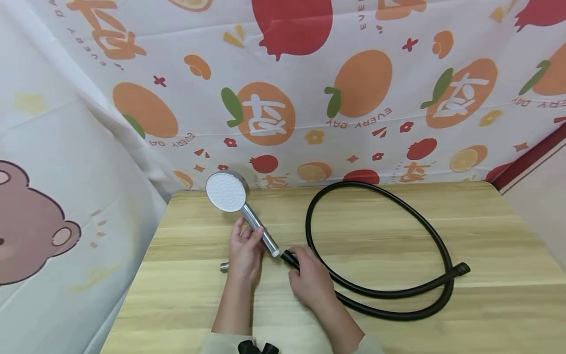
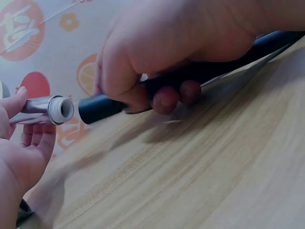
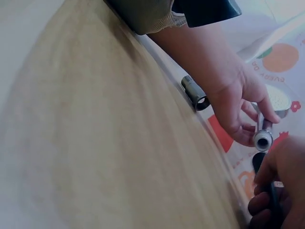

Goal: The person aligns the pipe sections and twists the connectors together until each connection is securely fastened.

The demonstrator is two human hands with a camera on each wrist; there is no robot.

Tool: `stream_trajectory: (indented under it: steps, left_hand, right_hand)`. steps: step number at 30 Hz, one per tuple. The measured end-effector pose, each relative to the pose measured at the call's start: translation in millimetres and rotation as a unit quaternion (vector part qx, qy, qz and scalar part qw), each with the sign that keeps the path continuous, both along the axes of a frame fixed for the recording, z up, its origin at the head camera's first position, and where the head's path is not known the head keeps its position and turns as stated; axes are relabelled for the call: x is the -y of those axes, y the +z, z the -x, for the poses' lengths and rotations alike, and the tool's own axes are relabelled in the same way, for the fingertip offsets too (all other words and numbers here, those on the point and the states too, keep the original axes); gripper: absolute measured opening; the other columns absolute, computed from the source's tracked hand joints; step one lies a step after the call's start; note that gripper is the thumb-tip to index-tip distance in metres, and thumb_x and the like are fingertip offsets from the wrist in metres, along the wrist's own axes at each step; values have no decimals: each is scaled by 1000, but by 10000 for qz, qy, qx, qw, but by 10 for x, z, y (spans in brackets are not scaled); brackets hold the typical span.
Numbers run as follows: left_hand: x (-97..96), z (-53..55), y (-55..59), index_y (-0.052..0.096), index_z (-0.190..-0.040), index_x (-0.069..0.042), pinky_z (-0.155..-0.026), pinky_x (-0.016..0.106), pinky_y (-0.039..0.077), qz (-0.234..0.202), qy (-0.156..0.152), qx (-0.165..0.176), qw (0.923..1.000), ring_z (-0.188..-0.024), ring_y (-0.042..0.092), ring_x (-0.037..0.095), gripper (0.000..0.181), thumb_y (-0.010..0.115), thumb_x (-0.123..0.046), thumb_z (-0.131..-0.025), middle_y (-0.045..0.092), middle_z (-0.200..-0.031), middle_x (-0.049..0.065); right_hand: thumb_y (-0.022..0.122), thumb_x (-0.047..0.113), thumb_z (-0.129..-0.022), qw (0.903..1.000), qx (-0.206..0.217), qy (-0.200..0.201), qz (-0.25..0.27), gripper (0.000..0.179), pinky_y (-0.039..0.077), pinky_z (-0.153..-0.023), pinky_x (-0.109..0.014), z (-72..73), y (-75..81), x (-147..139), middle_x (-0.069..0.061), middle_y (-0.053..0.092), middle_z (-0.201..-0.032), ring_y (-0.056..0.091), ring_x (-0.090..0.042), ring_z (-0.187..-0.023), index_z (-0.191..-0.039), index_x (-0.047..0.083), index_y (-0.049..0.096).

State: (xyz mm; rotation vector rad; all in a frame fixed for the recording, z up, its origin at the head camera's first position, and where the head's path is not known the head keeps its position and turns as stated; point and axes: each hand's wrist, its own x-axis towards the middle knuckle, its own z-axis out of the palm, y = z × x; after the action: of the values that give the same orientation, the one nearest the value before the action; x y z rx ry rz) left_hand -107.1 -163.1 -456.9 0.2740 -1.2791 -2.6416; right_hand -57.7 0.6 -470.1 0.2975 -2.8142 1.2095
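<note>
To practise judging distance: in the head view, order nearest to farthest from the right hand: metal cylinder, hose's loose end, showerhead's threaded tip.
1. Showerhead's threaded tip, just left of the right hand.
2. Metal cylinder, farther left.
3. Hose's loose end, far right.

One showerhead (image 1: 226, 191), one black hose (image 1: 389, 294), one metal fitting (image 1: 224, 267), one table (image 1: 495, 236).

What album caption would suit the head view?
Left hand holds a shower head, right hand a black hose, close but unjoined.

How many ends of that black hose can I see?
2: one end in the right hand, near the shower head; the other end juts past the right side of the hose loop.
</note>
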Motion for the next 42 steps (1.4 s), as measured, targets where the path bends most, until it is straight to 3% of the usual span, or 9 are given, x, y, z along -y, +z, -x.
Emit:
stream_trajectory:
  steps: [2, 6, 10, 20, 28, 36, 42]
  left_hand:
    - [6, 0, 6, 48, -130, -14, -67, 21, 54, -28, 51, -26, 10000, -74, 63, 11, 53, 54, 19, -89, 63, -91, 0]
    - [-76, 15, 47, 45, -136, -15, -71, 21, 54, 32, -11, -73, 10000, -77, 63, 10, 57, 57, 16, -89, 63, -94, -1]
    - [-159, 46, 57, 42, -139, -16, -74, 22, 55, 32, -95, -110, 9999, -79, 63, 9, 60, 59, 13, -89, 61, -98, -1]
    - [-182, 50, 59, 42, -139, -15, -72, 22, 56, -113, 182, -151, 9997, -78, 63, 10, 63, 60, 17, -87, 62, -95, 0]
    - [-203, 19, 68, 40, -141, -14, -73, 22, 56, -32, 365, -143, 9992, -78, 62, 10, 65, 61, 15, -87, 61, -95, 1]
    - [-228, -53, 1, 41, -143, -16, -72, 23, 56, -5, 707, 19, 9975, -80, 61, 11, 68, 65, 13, -86, 58, -97, 2]
    - [-274, -34, -2, 42, -141, -15, -71, 24, 56, -26, 725, -210, 9971, -79, 63, 11, 64, 63, 13, -87, 60, -96, 1]
  right_hand:
    - [65, 21, -86, 9998, -31, -36, 185, 39, 52, -70, -33, 11, -25, 16, 5, 65, -117, 64, -14, -93, -125, 23, 62]
    - [76, 36, -84, 9979, -216, -390, 479, 40, 49, -64, -27, 41, -44, -6, 10, 65, -92, 60, -7, -76, -120, 25, 62]
    - [83, 35, -79, 9939, -411, -621, 815, 37, 45, -60, -22, 62, -46, -39, 12, 61, -80, 54, -4, -67, -108, 25, 63]
    - [83, 35, -78, 9881, -741, -741, 1128, 31, 47, -61, -21, 64, -58, 16, 12, 66, -85, 59, -4, -72, -101, 25, 65]
    - [83, 34, -79, 9872, -788, -744, 1173, 30, 49, -61, -21, 58, -51, 37, 11, 67, -88, 61, -4, -73, -101, 23, 66]
    - [80, 35, -82, 9894, -647, -594, 1155, 25, 49, -61, -19, 47, -55, 26, 11, 65, -89, 59, -3, -73, -100, 21, 70]
    - [76, 37, -85, 9896, -802, -555, 1053, 25, 48, -60, -19, 68, -27, -14, 11, 64, -89, 57, -3, -71, -103, 19, 73]
